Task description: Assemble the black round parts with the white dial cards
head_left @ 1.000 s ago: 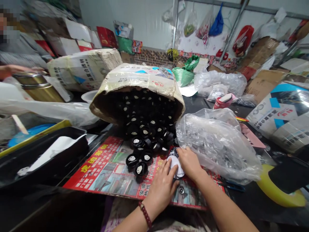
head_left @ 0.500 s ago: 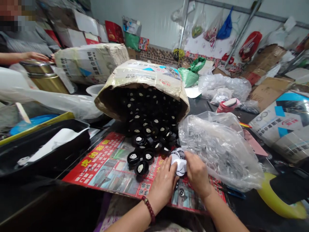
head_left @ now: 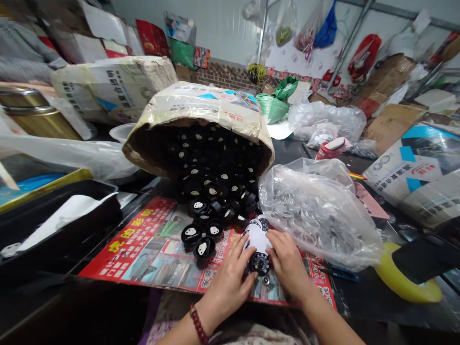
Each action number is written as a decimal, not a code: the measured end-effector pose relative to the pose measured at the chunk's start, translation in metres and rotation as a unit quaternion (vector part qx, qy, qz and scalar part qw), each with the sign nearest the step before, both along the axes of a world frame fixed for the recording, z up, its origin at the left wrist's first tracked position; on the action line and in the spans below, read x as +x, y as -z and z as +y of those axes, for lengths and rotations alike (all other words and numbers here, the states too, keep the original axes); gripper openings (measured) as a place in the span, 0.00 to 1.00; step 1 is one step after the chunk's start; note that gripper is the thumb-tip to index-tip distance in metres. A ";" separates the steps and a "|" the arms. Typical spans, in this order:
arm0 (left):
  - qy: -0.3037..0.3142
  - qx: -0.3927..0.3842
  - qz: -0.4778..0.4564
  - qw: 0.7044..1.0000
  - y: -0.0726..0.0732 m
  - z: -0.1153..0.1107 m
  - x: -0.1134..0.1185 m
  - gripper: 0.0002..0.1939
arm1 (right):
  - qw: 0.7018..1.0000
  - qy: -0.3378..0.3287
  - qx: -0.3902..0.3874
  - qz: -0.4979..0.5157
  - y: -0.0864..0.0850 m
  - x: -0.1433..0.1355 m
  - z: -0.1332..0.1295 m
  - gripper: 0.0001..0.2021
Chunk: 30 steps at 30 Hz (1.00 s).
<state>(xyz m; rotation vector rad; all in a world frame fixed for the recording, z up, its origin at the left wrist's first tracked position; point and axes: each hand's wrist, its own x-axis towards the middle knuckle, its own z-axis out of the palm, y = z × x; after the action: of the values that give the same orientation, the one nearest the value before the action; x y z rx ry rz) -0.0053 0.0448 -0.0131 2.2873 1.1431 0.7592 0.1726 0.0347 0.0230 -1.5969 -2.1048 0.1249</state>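
Note:
White and black printed round dial discs [head_left: 257, 237] lie fanned between my two hands on the red printed sheet [head_left: 158, 249]. My left hand [head_left: 232, 268], with a dark red bead bracelet at the wrist, grips the discs from the left. Its thumb lies by a black dial disc [head_left: 259, 262] with white markings, face up at the near end. From the right, the curled fingers of my right hand [head_left: 287, 258] press against the same discs. A small metal ring [head_left: 266, 280] lies just below them. Several black round cases [head_left: 204, 247] with pale inserts sit left of my hands.
An open carton [head_left: 212, 108] on its side spills black cases toward me. To the right lie a clear bag of transparent rings [head_left: 316, 215] and a yellow tape roll [head_left: 406, 278]. A black tray [head_left: 104, 211] holds white paper at left. A gold canister [head_left: 39, 117] stands behind it.
The discs between my hands have spread toward me, and a black dial face now shows at the near end. The camera view has shifted slightly right.

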 end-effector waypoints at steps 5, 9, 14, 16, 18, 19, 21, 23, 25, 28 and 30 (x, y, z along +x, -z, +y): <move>-0.014 0.036 0.037 0.999 0.006 -0.006 0.004 0.16 | 0.992 -0.011 -0.096 -0.079 -0.015 -0.001 0.023 0.16; -0.022 0.072 0.053 0.996 0.010 -0.009 0.004 0.13 | 0.989 -0.021 -0.110 -0.102 -0.018 -0.002 0.028 0.14; -0.028 0.101 0.053 0.993 0.008 -0.012 0.004 0.10 | 0.987 -0.015 -0.135 -0.084 -0.018 0.001 0.029 0.09; -0.034 0.106 0.051 0.992 0.007 -0.012 0.004 0.09 | 0.987 -0.014 -0.140 -0.082 -0.016 0.000 0.030 0.07; -0.040 0.107 0.050 0.992 0.006 -0.013 0.005 0.09 | 0.987 -0.015 -0.143 -0.076 -0.016 -0.002 0.030 0.07; -0.042 0.106 0.050 0.992 0.006 -0.013 0.005 0.09 | 0.987 -0.016 -0.144 -0.073 -0.016 -0.002 0.030 0.07; -0.046 0.104 0.050 0.992 0.005 -0.013 0.005 0.09 | 0.987 -0.013 -0.144 -0.066 -0.017 -0.003 0.029 0.08; -0.047 0.099 0.051 0.993 0.005 -0.013 0.005 0.08 | 0.988 -0.001 -0.144 -0.059 -0.018 -0.002 0.028 0.09; -0.046 0.095 0.051 0.993 0.004 -0.013 0.005 0.07 | 0.988 0.013 -0.148 -0.051 -0.018 -0.002 0.025 0.08; -0.050 0.094 0.044 0.993 0.004 -0.013 0.005 0.10 | 0.987 0.015 -0.156 -0.031 -0.017 -0.002 0.020 0.10; -0.049 0.101 0.041 0.993 0.004 -0.013 0.005 0.16 | 0.987 0.005 -0.161 -0.016 -0.017 -0.002 0.019 0.13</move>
<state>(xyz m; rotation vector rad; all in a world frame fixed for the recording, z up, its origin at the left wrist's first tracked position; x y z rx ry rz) -0.0007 0.0319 -0.0174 2.4625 1.2769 0.8593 0.1702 0.0535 0.0395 -1.7997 -2.1860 0.4611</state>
